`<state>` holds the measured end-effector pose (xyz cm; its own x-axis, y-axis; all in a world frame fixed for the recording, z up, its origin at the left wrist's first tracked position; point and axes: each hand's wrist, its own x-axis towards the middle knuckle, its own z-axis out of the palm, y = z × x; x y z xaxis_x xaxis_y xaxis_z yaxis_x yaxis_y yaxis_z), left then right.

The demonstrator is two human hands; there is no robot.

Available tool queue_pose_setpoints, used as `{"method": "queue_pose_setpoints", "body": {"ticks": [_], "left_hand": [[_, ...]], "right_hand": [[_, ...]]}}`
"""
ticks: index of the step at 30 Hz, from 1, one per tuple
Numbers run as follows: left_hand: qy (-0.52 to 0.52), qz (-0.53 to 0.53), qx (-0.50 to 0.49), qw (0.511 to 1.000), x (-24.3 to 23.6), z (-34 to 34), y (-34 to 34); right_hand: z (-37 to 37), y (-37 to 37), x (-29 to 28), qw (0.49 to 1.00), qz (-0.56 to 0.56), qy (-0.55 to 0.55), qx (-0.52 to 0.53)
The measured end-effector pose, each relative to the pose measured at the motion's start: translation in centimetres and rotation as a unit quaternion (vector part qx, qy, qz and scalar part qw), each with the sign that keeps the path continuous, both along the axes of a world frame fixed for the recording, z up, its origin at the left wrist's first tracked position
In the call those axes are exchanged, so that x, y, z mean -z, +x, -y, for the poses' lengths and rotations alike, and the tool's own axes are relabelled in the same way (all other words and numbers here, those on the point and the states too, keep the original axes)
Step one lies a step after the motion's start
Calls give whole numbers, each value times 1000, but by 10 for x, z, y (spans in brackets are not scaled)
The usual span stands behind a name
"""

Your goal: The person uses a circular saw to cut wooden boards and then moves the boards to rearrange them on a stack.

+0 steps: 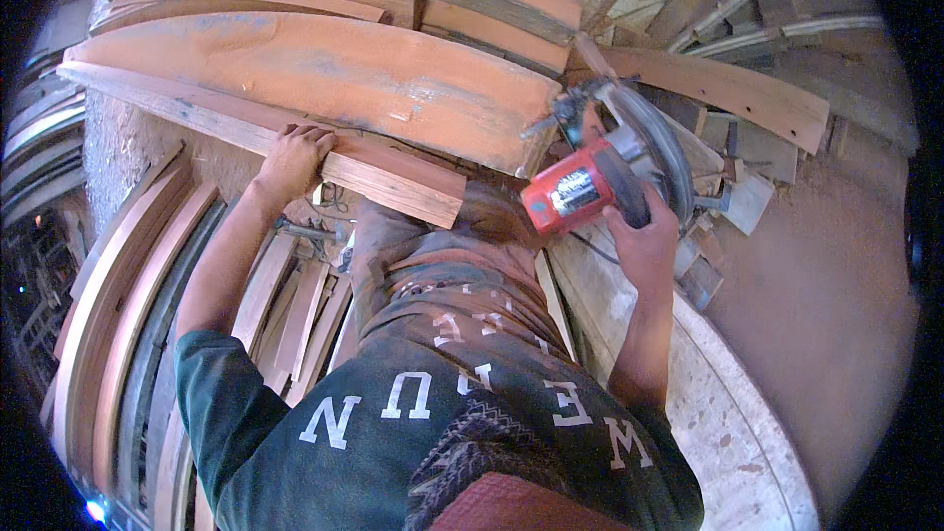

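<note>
One closed grip around saw handle

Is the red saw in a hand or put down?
In hand: the right hand grips the black handle of the circular saw.

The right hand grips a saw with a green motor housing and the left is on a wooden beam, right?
No: the head view shows a red motor housing, not green. The right hand grips the saw; the left hand is on the wooden beam.

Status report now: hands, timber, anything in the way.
Left hand curled over long timber. Right hand gripping red power saw, right of timber's end. Wide board close alongside, possible obstruction.
</note>
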<state>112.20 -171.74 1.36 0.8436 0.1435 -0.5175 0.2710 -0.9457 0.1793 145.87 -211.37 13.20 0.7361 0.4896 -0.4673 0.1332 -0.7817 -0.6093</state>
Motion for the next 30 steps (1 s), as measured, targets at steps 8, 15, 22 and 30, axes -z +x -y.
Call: {"method": "queue_pose_setpoints", "body": {"ticks": [8, 15, 22, 30], "left_hand": [[2, 26, 9, 1000, -2, -19, 25], [9, 0, 5, 1000, -1, -40, 89], [6, 6, -8, 1000, -5, -43, 115], [74, 21, -26, 997, 3, -46, 135]], "right_hand": [[96, -43, -8, 969, -70, 12, 235], [134, -93, 7, 954, -33, 41, 295], [144, -103, 29, 936, -95, 87, 327], [144, -64, 67, 976, -80, -11, 205]]}}
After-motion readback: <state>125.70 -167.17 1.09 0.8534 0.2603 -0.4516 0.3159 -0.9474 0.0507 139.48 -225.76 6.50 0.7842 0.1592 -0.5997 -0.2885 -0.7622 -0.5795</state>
